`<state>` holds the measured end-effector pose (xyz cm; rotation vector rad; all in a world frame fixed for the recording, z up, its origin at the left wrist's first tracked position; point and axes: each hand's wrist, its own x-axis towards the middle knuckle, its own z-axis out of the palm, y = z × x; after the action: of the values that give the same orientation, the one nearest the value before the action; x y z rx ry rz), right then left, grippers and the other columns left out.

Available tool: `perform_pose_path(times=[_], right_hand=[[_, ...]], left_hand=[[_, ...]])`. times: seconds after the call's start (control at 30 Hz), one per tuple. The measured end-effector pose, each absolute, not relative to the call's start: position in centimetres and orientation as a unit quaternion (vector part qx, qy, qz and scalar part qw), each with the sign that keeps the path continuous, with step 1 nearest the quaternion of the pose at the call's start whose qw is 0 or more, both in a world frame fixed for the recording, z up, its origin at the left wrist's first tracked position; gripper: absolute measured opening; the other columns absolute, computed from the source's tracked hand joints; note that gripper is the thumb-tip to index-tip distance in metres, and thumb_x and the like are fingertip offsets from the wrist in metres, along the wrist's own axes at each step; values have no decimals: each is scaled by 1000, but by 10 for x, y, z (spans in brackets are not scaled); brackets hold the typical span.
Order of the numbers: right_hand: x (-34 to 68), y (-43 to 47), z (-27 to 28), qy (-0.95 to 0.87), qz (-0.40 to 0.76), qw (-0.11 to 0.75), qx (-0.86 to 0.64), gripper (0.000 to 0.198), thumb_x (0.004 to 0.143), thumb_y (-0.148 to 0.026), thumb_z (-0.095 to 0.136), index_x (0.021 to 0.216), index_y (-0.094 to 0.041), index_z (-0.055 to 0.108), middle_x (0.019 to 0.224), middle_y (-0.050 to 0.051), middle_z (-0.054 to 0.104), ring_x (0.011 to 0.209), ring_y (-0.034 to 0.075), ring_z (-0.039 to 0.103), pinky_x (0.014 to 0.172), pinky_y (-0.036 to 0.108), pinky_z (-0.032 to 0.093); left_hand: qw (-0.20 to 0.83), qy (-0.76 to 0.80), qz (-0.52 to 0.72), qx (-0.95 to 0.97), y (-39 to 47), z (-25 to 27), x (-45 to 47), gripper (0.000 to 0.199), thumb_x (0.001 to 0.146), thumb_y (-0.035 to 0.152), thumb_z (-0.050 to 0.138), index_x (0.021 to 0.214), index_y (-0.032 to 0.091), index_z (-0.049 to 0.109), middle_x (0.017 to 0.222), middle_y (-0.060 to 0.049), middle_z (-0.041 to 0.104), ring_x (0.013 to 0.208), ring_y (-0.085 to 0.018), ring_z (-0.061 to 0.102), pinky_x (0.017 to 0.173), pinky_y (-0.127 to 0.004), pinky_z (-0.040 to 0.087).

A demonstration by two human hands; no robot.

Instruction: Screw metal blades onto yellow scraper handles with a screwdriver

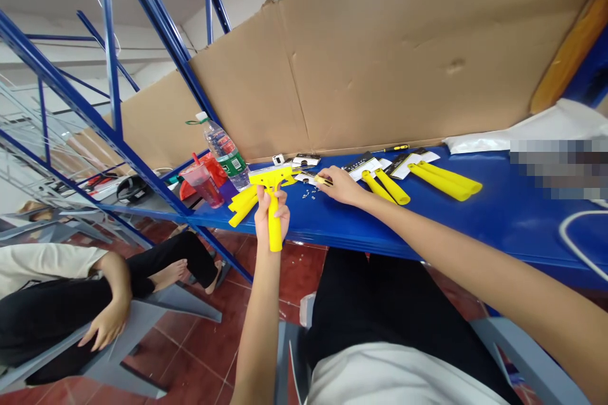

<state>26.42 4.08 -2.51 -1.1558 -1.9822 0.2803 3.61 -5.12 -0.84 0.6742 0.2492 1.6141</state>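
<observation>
My left hand (262,218) is closed around the handle of a yellow scraper (274,221), held upright over the table's front edge with its wide head at the top. My right hand (342,186) grips a small screwdriver (325,181) with a yellow and black handle. Its thin shaft points left toward the scraper's head; whether the tip touches is too small to tell. Several tiny screws (311,193) lie scattered on the blue table between my hands. More yellow scraper handles (243,207) lie behind and left of my left hand.
Yellow scrapers (446,181) with black-and-white cards (361,166) lie to the right on the blue table (498,221). At the left stand a water bottle (227,150) and a red cup (204,182). Cardboard (380,63) walls the back. Another person (52,272) sits at left.
</observation>
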Motion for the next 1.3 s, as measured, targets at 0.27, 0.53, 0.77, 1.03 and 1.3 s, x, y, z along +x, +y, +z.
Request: perform_pose_path(times=[0.27, 0.53, 0.77, 1.03, 1.3], right_hand=[[252, 46, -25, -769, 110, 389, -495, 17, 103, -35, 68, 107, -18, 69, 109, 12, 80, 97, 28, 71, 81, 34, 45], [235, 69, -16, -827, 136, 299, -457, 14, 89, -28, 87, 91, -20, 76, 98, 6, 81, 88, 22, 70, 73, 27, 41], [241, 67, -15, -839, 142, 279, -445, 12, 91, -27, 86, 90, -20, 76, 93, 5, 81, 85, 22, 70, 73, 28, 40], [248, 61, -12, -830, 144, 323, -432, 15, 92, -22, 81, 82, -21, 70, 89, 7, 78, 87, 23, 69, 75, 28, 40], [263, 57, 14, -760, 138, 449, -449, 15, 101, -31, 62, 91, -20, 63, 95, 7, 75, 88, 22, 65, 80, 30, 44]], left_hand=[[645, 142, 705, 257, -41, -16, 35, 32, 114, 19, 53, 129, 36, 76, 137, -7, 69, 93, -7, 69, 50, -4, 43], [651, 111, 713, 237, -36, -17, 30, 32, 116, 19, 47, 127, 33, 74, 131, -9, 71, 90, -6, 69, 51, -3, 44], [656, 109, 707, 243, -36, -19, 30, 31, 114, 16, 52, 128, 34, 73, 129, -7, 71, 90, -7, 70, 51, -3, 44], [656, 123, 704, 245, -36, -17, 32, 34, 112, 15, 54, 134, 36, 70, 127, -6, 71, 89, -6, 71, 52, -4, 45], [696, 169, 672, 188, -39, -2, 46, 35, 115, 12, 47, 142, 27, 61, 129, -10, 69, 90, -6, 74, 57, -4, 49]])
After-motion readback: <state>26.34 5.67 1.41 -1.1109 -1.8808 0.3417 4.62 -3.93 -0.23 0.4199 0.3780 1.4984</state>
